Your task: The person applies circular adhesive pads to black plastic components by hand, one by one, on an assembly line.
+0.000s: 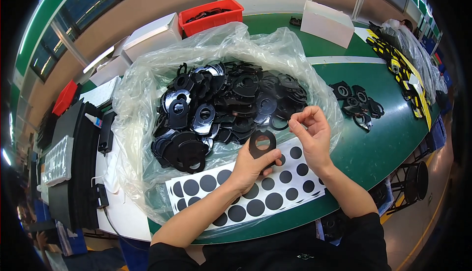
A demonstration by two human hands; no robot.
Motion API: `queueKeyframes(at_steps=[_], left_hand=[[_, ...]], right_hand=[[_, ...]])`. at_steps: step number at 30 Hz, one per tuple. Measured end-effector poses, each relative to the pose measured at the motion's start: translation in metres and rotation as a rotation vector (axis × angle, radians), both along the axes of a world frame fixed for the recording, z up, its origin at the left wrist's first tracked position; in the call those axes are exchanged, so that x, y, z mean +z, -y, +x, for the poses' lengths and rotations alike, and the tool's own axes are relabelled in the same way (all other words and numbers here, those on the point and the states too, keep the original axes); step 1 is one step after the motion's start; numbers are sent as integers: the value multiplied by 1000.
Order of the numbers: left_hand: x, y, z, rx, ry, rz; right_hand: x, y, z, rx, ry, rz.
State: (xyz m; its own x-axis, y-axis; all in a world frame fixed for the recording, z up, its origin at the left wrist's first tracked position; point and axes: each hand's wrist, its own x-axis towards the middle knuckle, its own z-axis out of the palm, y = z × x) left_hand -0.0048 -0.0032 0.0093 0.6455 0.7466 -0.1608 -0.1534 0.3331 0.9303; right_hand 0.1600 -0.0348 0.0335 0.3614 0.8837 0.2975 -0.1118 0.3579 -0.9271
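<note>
Clear plastic bag point(137, 99) holds black plastic parts point(221, 108); red bin point(212, 16) behind. Left hand point(253, 165) grips a black ring part point(262, 144); right hand point(310, 133) fingertips pinched together.

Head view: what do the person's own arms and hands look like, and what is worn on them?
Both hands, left and right, are bare: no gloves, rings or watch visible. Forearms are uncovered. Black short sleeves start near the elbows at the picture's lower edge.

Counts: one black ring part point(262, 144) in the left grip point(250, 165); right grip point(310, 132) beside it. One clear plastic bag point(137, 99) beyond both, its black parts too heaped to count. Two red bins point(211, 15). Three white boxes point(327, 22). One sheet of black round stickers point(255, 192) under the grips.
</note>
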Motion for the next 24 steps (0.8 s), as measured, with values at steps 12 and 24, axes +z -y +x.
queueKeyframes(at_steps=[12,24], left_hand=[[-7,-8,-5,-58,292,-292],[-8,-8,-6,-52,309,-307]], right_hand=[[-6,1,-15,229,2,-211],[-7,0,-13,260,32,-240]])
